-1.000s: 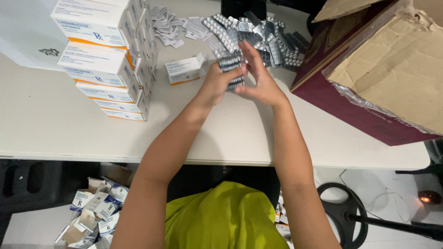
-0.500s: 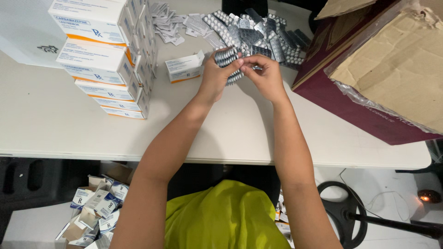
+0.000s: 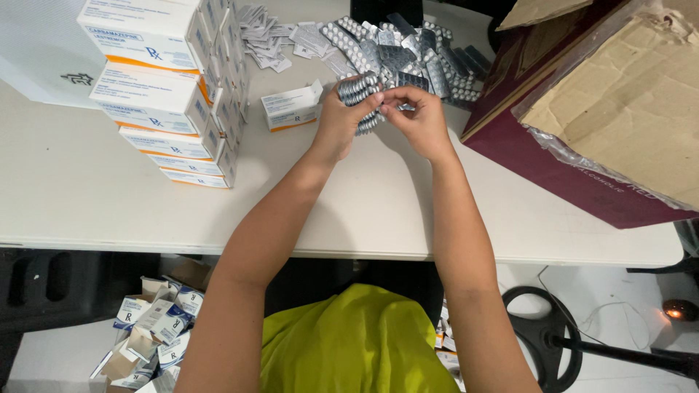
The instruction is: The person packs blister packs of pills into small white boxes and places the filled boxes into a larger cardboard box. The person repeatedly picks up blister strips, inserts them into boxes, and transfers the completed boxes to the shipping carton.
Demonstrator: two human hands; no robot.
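Observation:
My left hand (image 3: 336, 124) grips a thick stack of silver blister strips (image 3: 358, 89) held on edge above the white table (image 3: 109, 204). My right hand (image 3: 419, 120) pinches the right side of the same stack with thumb and fingers. Just behind the hands lies a loose heap of silver blister strips (image 3: 408, 54). A small white and orange medicine box (image 3: 291, 107) with an open flap lies left of my left hand.
Stacks of white and orange medicine boxes (image 3: 164, 94) stand at the table's left. Folded paper leaflets (image 3: 262, 36) lie at the back. A dark red cardboard carton (image 3: 597, 109) fills the right. Empty boxes (image 3: 149, 327) litter the floor on the left, and a chair base (image 3: 546, 335) stands on the right.
Both hands have lifted the blister stack slightly away from me, towards the heap. The right hand has shifted from alongside the stack to pinching its right edge.

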